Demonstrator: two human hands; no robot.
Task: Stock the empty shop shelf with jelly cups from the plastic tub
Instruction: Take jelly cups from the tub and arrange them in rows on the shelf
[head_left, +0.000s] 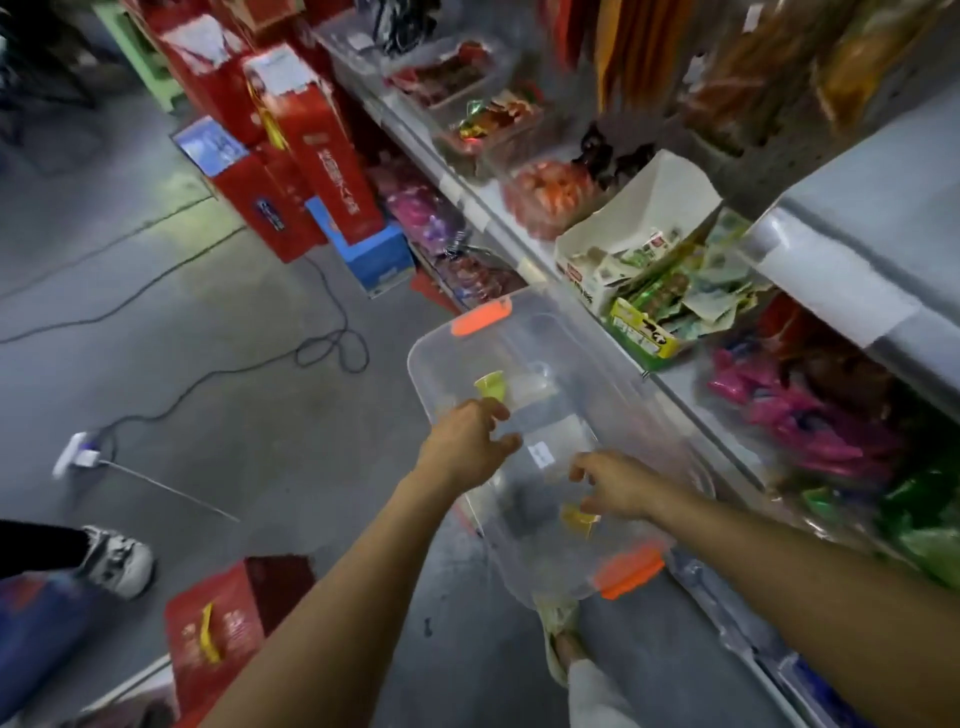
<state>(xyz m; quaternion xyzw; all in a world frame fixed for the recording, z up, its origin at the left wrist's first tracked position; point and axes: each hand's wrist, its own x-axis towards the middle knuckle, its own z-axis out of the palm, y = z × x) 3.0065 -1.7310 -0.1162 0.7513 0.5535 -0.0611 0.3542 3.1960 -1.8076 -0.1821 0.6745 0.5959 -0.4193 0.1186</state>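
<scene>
Both hands reach down into the clear tub (566, 338), which stands on the floor (234, 415) close against the shelf (680, 410). The left hand (467, 447) has its fingers curled near the tub's far half, with a yellow cup (491, 384) just past its fingertips. The right hand (618, 488) is well apart from the left hand, at the near end, and bends over a second cup (579, 519); blur hides whether either hand is clamped on a cup or merely touching it, so their grip cannot be told.
</scene>
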